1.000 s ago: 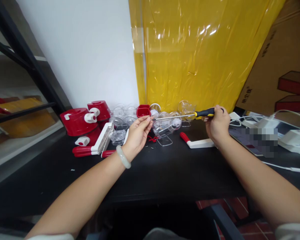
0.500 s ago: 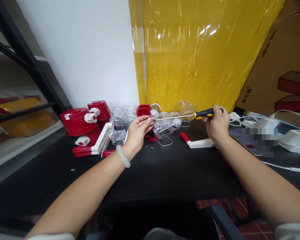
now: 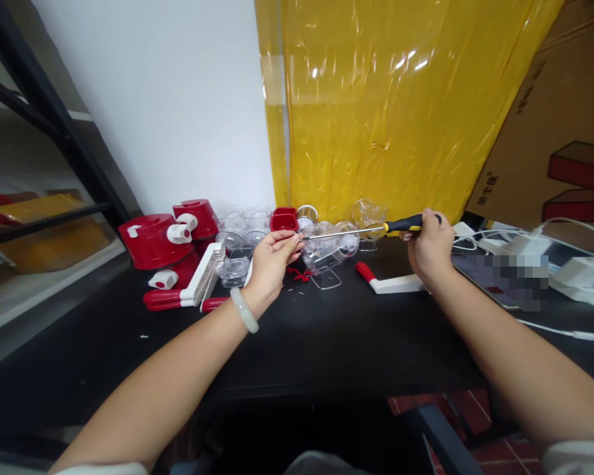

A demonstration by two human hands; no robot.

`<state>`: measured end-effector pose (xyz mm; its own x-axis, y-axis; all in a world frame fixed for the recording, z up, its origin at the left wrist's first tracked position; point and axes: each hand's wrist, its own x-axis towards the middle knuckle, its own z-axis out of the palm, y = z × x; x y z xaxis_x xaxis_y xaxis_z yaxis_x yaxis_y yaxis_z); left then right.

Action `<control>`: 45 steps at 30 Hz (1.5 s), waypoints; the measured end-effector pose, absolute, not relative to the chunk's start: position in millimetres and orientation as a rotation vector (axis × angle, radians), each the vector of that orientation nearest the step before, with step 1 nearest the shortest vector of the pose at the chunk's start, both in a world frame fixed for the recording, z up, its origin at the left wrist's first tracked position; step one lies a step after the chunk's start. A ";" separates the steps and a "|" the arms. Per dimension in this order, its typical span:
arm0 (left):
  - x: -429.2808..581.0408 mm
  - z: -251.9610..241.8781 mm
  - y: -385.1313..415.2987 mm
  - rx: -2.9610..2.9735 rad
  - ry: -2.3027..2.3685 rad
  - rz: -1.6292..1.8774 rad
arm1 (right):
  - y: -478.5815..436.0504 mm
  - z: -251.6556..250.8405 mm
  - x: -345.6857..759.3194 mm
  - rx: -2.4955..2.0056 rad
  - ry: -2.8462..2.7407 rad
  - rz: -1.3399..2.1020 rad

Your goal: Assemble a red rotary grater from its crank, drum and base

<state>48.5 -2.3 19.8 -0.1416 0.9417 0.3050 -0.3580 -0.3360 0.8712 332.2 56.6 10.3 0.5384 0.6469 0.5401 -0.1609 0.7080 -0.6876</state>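
My right hand grips the black and yellow handle of a screwdriver, whose metal shaft runs level to the left. My left hand, with a pale bangle on the wrist, pinches something small at the shaft's tip; the pinched thing is too small to identify. Both hands hover above a black table. Just behind the tip lies a clear plastic housing on its side.
Red lids and caps, clear cups and red-and-white handles lie at the back left. Another red-and-white handle rests near my right hand. White chargers and cables sit right. Yellow film hangs behind.
Both hands and the screwdriver have barely shifted; my left hand's fingers moved slightly at the tip.
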 end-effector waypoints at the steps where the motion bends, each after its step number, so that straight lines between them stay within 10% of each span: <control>1: 48.5 19.8 -2.3 1.094 0.796 1.670 | 56.7 10.3 332.3 -0.627 -0.880 0.519; 45: 42.5 25.9 -3.9 1.168 0.703 1.617 | 58.7 10.6 330.6 -0.574 -0.868 0.557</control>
<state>42.5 -3.9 25.9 -0.0549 0.9326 0.3568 -0.3754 -0.3504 0.8581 330.6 58.7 10.6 0.5272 0.6580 0.5377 -0.2150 0.7155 -0.6647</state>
